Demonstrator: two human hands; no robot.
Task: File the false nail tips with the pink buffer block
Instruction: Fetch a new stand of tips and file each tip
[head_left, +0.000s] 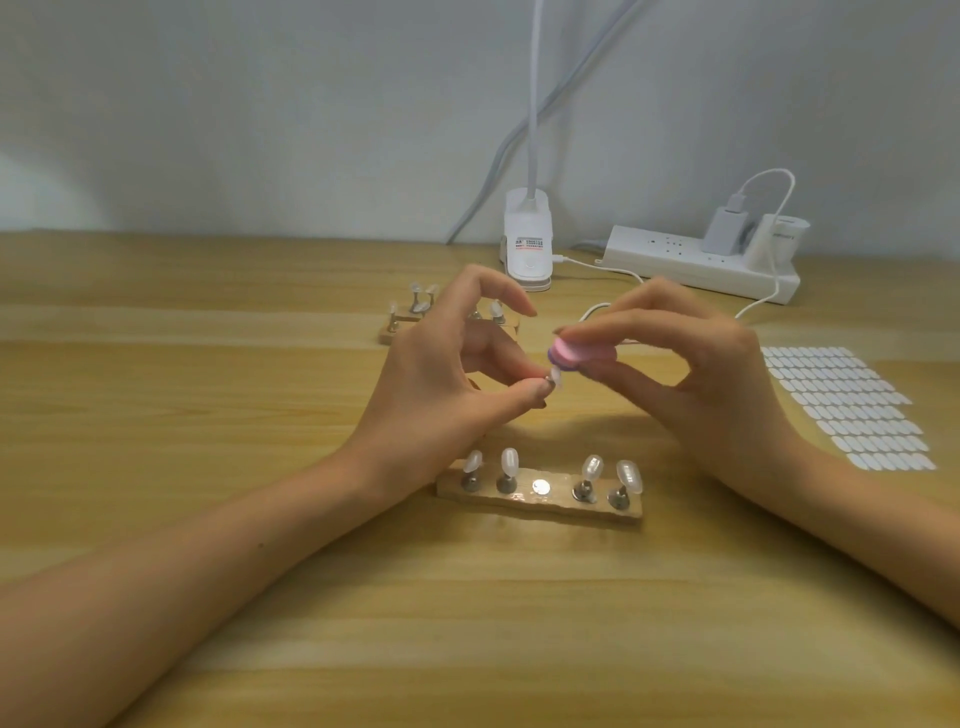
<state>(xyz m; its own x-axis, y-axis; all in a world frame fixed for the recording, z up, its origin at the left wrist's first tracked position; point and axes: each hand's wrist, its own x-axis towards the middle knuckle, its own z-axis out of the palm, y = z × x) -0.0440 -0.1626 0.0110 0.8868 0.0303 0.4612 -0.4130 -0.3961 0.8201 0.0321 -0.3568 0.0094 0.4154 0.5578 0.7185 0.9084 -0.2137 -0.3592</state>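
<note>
A pale wooden table (208, 623) with a streaked grain fills the lower two thirds of the frame, and both bare forearms reach in from the bottom corners to meet just above its centre. The left hand (441, 374) is turned palm inward, with its thumb and a curled finger pinching the small metal post of a clear false nail tip (557, 378). The forefinger arches high and free above the pinch. The right hand (691, 364) faces it, its fingers laid along the top and its thumb pressed underneath the pink buffer block (571, 352). The block's rounded end, pink over a purple layer, sits directly above the held tip, and whether the two touch cannot be told. At the right edge lies a sheet of small white oval tabs (847, 410) in neat rows. In the upper right, against the wall, is a white power strip (675, 260) with a charger (724, 231) plugged in. Left of the strip stands a white lamp clamp (527, 244). Below the hands, a rough-edged wooden holder (550, 506) carries four glossy translucent nail tips (510, 461) upright on metal posts. One shiny round disc (541, 487) lies bare at the holder's middle. A second holder (395, 332), partly hidden behind the left hand, carries more tips.
</note>
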